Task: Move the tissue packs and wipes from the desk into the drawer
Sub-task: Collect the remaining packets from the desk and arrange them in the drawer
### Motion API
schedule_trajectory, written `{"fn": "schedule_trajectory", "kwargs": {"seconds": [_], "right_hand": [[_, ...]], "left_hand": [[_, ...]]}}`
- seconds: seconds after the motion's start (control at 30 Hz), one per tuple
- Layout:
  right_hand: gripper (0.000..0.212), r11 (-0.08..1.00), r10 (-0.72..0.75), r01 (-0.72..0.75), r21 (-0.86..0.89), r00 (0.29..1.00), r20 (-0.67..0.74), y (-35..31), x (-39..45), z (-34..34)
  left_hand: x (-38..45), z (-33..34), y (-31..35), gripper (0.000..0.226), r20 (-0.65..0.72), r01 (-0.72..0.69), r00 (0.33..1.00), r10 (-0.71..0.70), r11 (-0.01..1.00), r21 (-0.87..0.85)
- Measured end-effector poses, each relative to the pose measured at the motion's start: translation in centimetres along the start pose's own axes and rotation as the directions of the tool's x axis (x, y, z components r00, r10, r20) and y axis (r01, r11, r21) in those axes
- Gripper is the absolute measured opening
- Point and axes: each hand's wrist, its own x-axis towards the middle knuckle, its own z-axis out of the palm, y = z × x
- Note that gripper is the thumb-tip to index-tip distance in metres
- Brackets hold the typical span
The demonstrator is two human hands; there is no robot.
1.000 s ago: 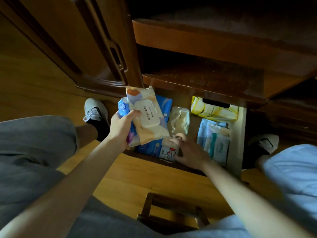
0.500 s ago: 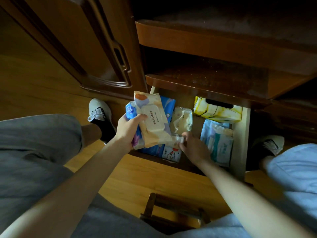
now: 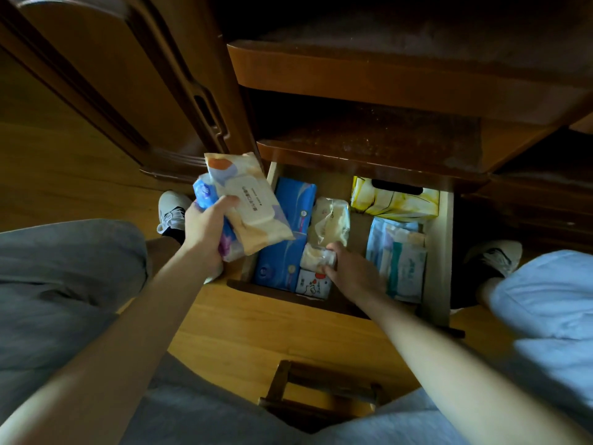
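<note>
wooden floor (image 3: 244, 329), open drawer (image 3: 438, 258) — tissue packs (image 3: 285, 226)

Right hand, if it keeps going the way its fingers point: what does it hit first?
Probably the cream tissue pack lying just beyond the small pack that the right hand pinches in the drawer. The fingers point up and left toward it; past it lies the blue pack. Depth is unclear.

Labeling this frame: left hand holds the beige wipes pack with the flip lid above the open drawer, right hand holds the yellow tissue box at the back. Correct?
Not quite. In the head view the right hand grips a small cream tissue pack in the middle of the open wooden drawer; the yellow tissue box lies untouched at the back. The left hand does hold the beige wipes pack with the flip lid above the drawer.
</note>
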Motion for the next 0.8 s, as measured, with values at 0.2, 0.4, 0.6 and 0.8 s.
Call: {"fn": "schedule_trajectory", "kwargs": {"seconds": [0.2, 0.4, 0.6, 0.8], "right_hand": [[0.045, 0.998, -0.014, 0.009, 0.056, 0.995, 0.101, 0.7, 0.3, -1.6], [0.064, 0.645, 0.125, -0.153, 0.749, 0.988, 0.094, -1.7, -1.0, -5.4], [0.033, 0.444, 0.119, -0.147, 0.884, 0.987, 0.105, -0.4, -3.3, -6.3], [0.038, 0.401, 0.304, -0.195, 0.895, 0.950, 0.071, 2.6, -3.9, -8.1]], "left_hand": [[-0.9, 2.1, -2.7, 0.033, 0.135, 0.003, 0.990, -0.027, 0.985, 0.171], [-1.3, 4.0, -3.9, 0.039, 0.294, -0.026, 0.954, -0.062, 0.958, 0.285], [-2.6, 5.6, -5.6, 0.033, 0.374, -0.065, 0.925, -0.067, 0.942, 0.329], [-2.6, 6.5, -5.5, 0.031, 0.235, -0.035, 0.971, -0.029, 0.964, 0.265]]}}
